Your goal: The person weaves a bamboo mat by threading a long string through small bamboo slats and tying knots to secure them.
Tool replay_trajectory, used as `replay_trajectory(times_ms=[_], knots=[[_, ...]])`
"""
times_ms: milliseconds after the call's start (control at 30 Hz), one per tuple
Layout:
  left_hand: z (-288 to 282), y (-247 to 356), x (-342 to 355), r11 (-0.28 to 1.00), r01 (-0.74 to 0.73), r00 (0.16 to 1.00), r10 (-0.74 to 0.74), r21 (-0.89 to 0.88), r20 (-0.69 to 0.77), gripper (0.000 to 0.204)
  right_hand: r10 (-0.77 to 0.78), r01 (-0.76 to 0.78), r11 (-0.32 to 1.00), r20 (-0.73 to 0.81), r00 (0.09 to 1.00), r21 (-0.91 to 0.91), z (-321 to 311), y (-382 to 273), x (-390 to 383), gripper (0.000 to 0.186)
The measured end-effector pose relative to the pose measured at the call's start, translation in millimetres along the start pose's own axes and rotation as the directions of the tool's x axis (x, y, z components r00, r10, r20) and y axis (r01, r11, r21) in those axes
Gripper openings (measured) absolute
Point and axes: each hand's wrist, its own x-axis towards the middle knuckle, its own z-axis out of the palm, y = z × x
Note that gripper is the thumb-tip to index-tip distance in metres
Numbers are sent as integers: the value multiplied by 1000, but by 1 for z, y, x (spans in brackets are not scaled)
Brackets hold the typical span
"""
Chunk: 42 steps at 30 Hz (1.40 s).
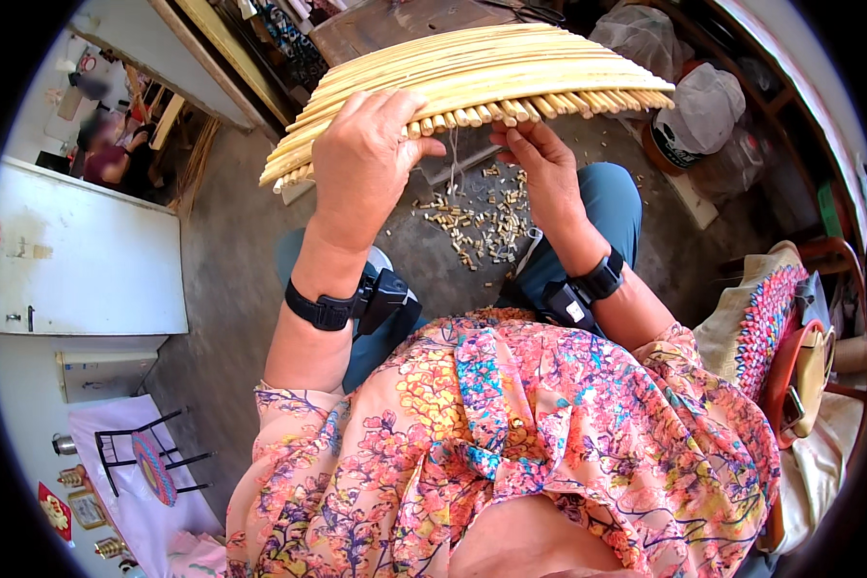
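Observation:
A curved mat of pale yellow sticks point(491, 72), laid side by side, is held up in front of me. My left hand point(368, 154) is closed over its near left part, the thumb along the lower edge. At the cut stick ends near the middle of that edge, the bent fingers of my right hand point(545, 169) press together from below. Whatever they pinch there is too hidden to tell. Thin pale string point(457, 159) dangles under the mat between my hands. Short cut stick pieces point(482, 217) lie scattered on the floor below, between my knees.
A wooden table point(356, 39) stands beyond the mat. To the right are a bucket point(679, 140) and plastic bags point(708, 101) beside shelving. A white cabinet point(87, 250) is at the left. Another person point(111, 159) sits in the far left background. A woven cloth point(766, 308) lies at right.

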Motion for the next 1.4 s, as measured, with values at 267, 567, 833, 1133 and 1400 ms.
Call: replay_trajectory(times_ms=[267, 567, 833, 1133, 1400], knots=[[-10, 2, 26, 999, 10, 1000, -11, 43, 29, 36, -84, 99, 992, 179, 980, -75, 32, -45, 6, 20], [-1, 15, 16, 998, 37, 997, -40, 59, 63, 36, 86, -86, 996, 298, 951, -16, 39, -46, -5, 17], [4, 16, 14, 997, 15, 999, -19, 80, 50, 38, -35, 6, 988, 192, 981, 152, 38, -29, -4, 12], [3, 5, 25, 993, -61, 998, 62, 106, -6, 37, -88, 69, 976, 84, 993, 206, 48, -38, 4, 14], [-11, 2, 48, 999, -10, 1000, 9, 54, 14, 30, -159, 150, 980, 58, 986, 134, 60, -56, 21, 21]])
